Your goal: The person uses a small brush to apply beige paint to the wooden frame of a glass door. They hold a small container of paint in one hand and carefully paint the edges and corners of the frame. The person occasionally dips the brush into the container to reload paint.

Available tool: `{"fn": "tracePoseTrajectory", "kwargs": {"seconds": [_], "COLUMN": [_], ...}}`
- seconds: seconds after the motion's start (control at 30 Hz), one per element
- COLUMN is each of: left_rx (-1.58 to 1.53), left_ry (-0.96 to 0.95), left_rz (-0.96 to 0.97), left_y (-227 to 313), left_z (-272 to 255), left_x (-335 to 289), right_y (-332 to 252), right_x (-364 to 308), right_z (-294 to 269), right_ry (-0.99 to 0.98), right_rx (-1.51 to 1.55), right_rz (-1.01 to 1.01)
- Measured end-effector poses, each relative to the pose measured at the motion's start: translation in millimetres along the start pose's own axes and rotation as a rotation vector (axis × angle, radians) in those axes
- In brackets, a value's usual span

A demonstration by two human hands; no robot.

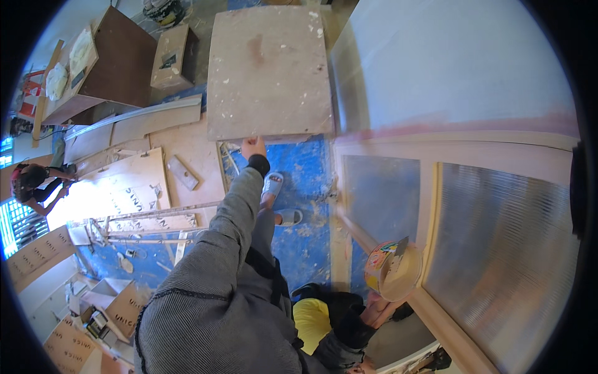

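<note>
My left hand (253, 148) reaches out ahead, its fingers closed at the near edge of a large brown wooden panel (269, 75) marked with pale paint spots. Whether this panel is a loose board or the top of a box or bench, I cannot tell. At the lower right, my right hand (379, 306) holds a round tub (381, 267) with a colourful printed side from below. A flat-bladed scraper (400, 247) stands in the tub, with pale paste around the inside. The fingers under the tub are partly hidden.
A white wall (448, 68) and a framed ribbed-glass panel (498, 249) stand close on my right. Blue, paint-spotted floor covering (305, 230) lies underfoot. Plywood sheets (131, 187) lie left, where another person (37, 184) bends over them. A brown cabinet (118, 59) stands far left.
</note>
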State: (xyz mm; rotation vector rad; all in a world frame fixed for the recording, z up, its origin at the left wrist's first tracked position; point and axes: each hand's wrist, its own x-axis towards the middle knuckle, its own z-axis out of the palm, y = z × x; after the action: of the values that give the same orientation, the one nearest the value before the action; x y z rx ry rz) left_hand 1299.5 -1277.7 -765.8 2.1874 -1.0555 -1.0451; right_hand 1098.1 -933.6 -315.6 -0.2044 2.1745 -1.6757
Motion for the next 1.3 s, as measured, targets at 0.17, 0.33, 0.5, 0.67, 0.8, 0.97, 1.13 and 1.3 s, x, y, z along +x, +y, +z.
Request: {"fn": "tracePoseTrajectory", "kwargs": {"seconds": [0.17, 0.33, 0.5, 0.67, 0.8, 0.97, 1.13, 1.3], "left_rx": [0.504, 0.167, 0.089, 0.161, 0.009, 0.434, 0.695, 0.874], "left_ry": [0.565, -0.137, -0.187, -0.219, -0.335, -0.321, -0.188, -0.570], "left_rz": [0.229, -0.043, 0.012, 0.127, 0.100, 0.124, 0.185, 1.242], "left_y": [22, -30, -33, -45, -45, -79, -18, 127], "left_z": [-68, -129, -119, -111, -122, -136, -132, 5], "left_x": [61, 170, 156, 152, 144, 191, 162, 9], "right_y": [43, 44, 40, 24, 5, 7, 2, -12], "right_x": [7, 24, 31, 41, 45, 55, 59, 51], "right_z": [-23, -11, 25, 53, 79, 77, 90, 89], "right_ry": [0.026, -0.119, -0.230, -0.274, -0.286, -0.325, -0.241, -0.185], "right_rx": [-0.290, -0.365, -0.258, -0.137, -0.063, 0.001, 0.065, 0.046], "right_rz": [0.141, 0.159, -0.088, 0.014, -0.034, -0.091, -0.083, -0.047]}}
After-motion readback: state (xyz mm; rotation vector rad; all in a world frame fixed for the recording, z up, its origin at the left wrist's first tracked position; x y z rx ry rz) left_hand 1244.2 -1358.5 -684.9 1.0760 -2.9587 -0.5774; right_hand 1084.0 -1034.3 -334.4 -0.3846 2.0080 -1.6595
